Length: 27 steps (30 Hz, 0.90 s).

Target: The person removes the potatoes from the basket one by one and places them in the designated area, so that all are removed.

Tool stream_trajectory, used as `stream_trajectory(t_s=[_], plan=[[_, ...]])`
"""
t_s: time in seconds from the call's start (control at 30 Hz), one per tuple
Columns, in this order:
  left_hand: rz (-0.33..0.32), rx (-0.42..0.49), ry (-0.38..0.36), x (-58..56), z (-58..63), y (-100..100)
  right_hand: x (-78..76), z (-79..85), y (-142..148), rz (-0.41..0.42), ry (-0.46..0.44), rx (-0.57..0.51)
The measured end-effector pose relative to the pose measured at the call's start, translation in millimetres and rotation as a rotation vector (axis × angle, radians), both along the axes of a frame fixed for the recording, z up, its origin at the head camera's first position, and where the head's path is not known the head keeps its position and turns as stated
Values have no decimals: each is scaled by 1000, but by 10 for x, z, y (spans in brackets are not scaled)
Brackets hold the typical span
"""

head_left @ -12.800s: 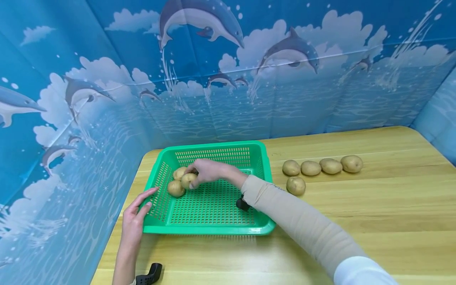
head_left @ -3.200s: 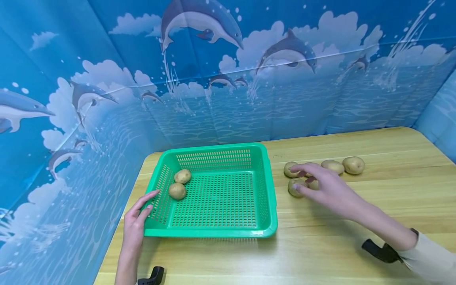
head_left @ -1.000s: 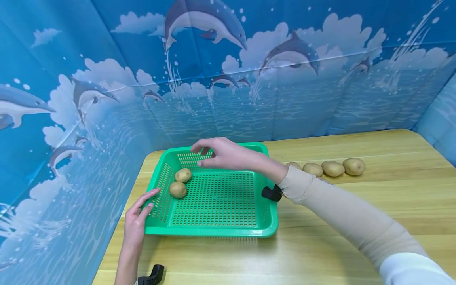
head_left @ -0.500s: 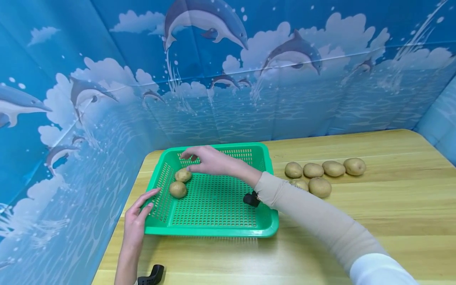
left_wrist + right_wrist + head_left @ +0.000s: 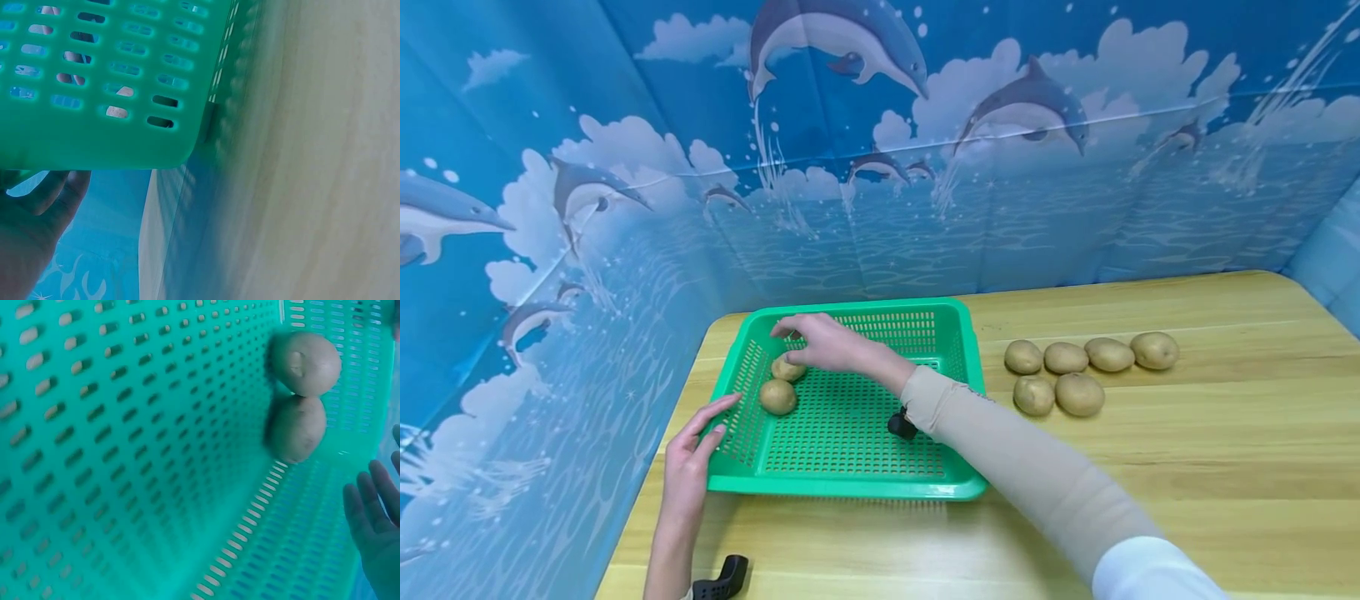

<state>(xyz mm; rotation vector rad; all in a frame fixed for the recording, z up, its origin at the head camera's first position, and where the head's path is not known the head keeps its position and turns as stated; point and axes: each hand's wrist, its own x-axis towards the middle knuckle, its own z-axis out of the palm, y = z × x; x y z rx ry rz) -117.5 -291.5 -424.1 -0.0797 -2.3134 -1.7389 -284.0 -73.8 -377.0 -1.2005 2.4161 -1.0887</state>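
Note:
In the head view my left hand (image 5: 688, 450) grips the left rim of a green plastic basket (image 5: 842, 487). Two of its fingers show beside the basket wall in the left wrist view. My right hand (image 5: 827, 343) hangs inside the basket, over the rear of two potatoes. That rear potato (image 5: 786, 369) is partly hidden by the thumb; the front potato (image 5: 777, 397) touches it near the left wall. In the right wrist view, the fingers (image 5: 375, 500) are spread, apart from both potatoes, and hold nothing.
Right of the basket, several potatoes lie in two rows on the wooden table (image 5: 1187, 467), among them a large one (image 5: 1079, 394) in the front row. A blue dolphin-print curtain (image 5: 880, 233) stands behind the table and along its left side.
One potato has left the basket since the earliest frame; two now lie in the front row on the table. My right hand came back over the basket and lowered leftward. My left hand stayed put.

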Motion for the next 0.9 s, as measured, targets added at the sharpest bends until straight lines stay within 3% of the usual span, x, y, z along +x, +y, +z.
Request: stream_trajectory(t_s=[0.37, 0.9], plan=[[-16, 20, 17, -2, -1, -1, -63, -257, -98, -6, -129, -34], [-15, 15, 11, -25, -39, -44, -71, -460, -207, -51, -100, 83]])
